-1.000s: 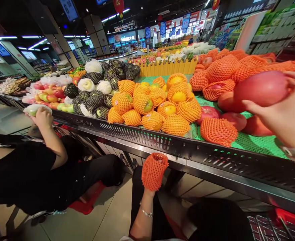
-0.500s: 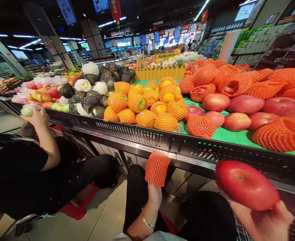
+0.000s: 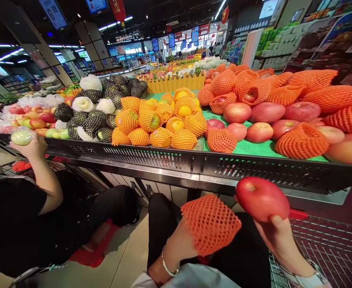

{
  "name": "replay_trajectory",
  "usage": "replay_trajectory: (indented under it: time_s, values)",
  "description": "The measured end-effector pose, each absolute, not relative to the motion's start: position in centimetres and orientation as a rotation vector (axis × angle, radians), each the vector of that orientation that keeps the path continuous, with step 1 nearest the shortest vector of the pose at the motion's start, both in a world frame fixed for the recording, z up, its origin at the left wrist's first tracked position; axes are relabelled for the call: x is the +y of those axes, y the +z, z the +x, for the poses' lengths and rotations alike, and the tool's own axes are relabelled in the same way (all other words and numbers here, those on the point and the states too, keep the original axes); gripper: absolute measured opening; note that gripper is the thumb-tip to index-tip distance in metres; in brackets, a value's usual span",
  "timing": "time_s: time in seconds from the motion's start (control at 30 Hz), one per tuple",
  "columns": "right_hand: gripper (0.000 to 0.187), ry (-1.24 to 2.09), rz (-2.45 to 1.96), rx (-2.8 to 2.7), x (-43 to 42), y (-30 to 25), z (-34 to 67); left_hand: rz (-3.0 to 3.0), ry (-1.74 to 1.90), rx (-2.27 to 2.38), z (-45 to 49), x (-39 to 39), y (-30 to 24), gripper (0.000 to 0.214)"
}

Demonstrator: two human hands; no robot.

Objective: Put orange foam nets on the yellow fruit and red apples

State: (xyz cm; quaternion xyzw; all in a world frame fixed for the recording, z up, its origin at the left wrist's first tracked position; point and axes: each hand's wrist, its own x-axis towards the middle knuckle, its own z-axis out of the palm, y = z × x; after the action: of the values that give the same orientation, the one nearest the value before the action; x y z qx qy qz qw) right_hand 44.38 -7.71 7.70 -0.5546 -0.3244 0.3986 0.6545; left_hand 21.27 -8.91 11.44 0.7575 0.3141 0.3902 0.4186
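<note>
My left hand (image 3: 180,240) carries an orange foam net sleeve (image 3: 213,224), which covers its fingers and spreads out wide over my lap. How the fingers sit under the mesh is hidden. A large, bare red apple (image 3: 263,199) rests in my right hand (image 3: 276,232), with the thumb on its lower side and the other fingers mostly behind it. The apple is to the right of the sleeve, apart from it, just below the display's edge. Beyond it, bare red apples (image 3: 267,112) and apples in orange foam nets (image 3: 302,141) lie on a green mat (image 3: 257,149).
A black slotted rim (image 3: 152,154) fronts the display. Orange-netted fruit (image 3: 161,137) is piled in the middle, black-netted fruit (image 3: 89,120) farther left. A wire cart (image 3: 329,244) stands at right. On the left sits a person in black (image 3: 23,224) holding a pale green fruit (image 3: 21,136).
The sleeve on my left hand has swung right and opened wider. My right hand has brought the apple leftward and slightly up, closer to the sleeve. The view has shifted right.
</note>
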Motion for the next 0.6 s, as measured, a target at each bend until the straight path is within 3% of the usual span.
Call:
replay_trajectory:
  time_s: [0.23, 0.47, 0.6]
  values:
    - [0.105, 0.431, -1.330, -0.990, -7.3, 7.9, 44.1, 1.839, 0.879, 0.676, 22.3, -8.5, 10.6, 0.027]
    - [0.105, 0.391, -1.299, -1.043, -6.9, 8.9, 44.0, 2.182, 0.834, 0.657, 24.5, -6.4, 10.0, 0.024]
    - [0.103, 0.369, -1.264, -1.011, -6.5, 8.8, 45.0, 1.673, 0.971, 0.763, 25.4, -5.5, 8.9, 0.007]
